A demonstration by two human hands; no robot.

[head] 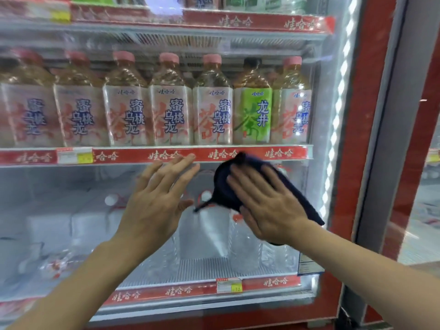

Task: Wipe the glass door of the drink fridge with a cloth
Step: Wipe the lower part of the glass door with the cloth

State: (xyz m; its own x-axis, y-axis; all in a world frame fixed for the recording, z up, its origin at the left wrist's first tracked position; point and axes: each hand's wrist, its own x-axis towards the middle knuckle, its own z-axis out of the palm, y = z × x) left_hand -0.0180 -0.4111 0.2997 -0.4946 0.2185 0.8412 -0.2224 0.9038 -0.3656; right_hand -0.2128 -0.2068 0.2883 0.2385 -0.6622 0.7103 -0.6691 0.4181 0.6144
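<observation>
Flat, right hand (266, 206) presses cloth (228, 184) on glass door (316, 115).

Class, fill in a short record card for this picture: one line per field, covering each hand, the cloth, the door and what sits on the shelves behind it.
right hand: flat, fingers spread, pressing the cloth against the glass
left hand: open, bare, at the glass beside the cloth; contact unclear
cloth: dark, bunched under the right hand, a corner hanging down
glass door: closed, red frame at its right
middle shelf: pink-capped tea bottles in a row, one green-label bottle among them
lower shelf: clear water bottles, blurred
</observation>
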